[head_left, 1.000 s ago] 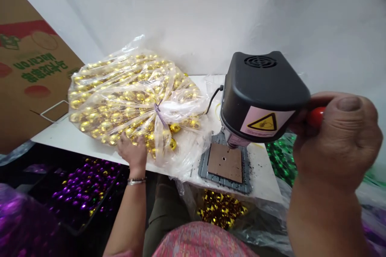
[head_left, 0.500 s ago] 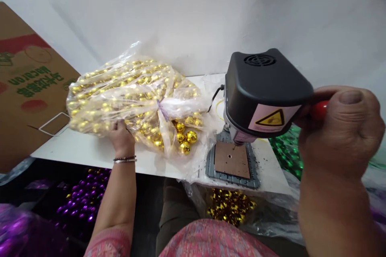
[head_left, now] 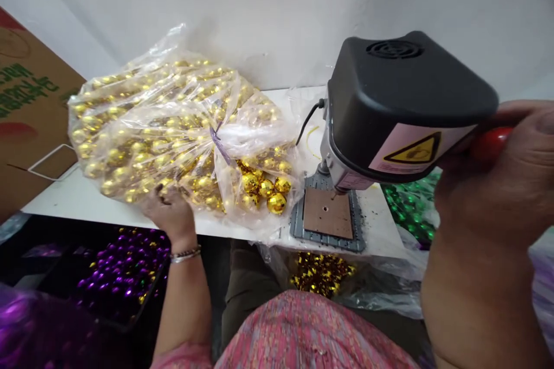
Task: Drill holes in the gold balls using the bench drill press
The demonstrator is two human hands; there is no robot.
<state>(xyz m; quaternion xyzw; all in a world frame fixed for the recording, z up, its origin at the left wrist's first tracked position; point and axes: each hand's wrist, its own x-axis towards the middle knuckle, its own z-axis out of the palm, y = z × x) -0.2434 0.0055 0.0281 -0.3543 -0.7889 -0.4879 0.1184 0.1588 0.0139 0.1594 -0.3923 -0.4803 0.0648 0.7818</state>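
My right hand [head_left: 502, 184] is wrapped round the red ball knob [head_left: 491, 143] at the right side of a black bench drill press [head_left: 407, 98]. Beneath the drill head, a brown square board [head_left: 329, 216] with a small hole lies on the grey ribbed base [head_left: 298, 225]. At the lower edge of a large clear plastic bag [head_left: 142, 127] full of gold faceted balls is my left hand [head_left: 171, 213], its fingers loosely bent and apart against the bag. A purple tie cinches the bag. Several gold balls [head_left: 276, 203] show at its right end.
A cardboard box [head_left: 30, 104] stands at the left. Below the white table [head_left: 64, 199] are a dark bin of purple balls [head_left: 116, 271] and a bag of gold pieces [head_left: 320, 274]. Green shiny balls [head_left: 411, 207] lie right of the table. Dark crumbs surround the drill base.
The view has shifted closer, so the drill press appears larger and farther right. My left hand has slid down toward the bag's lower edge, its fingers loosened. My right hand stays on the knob.
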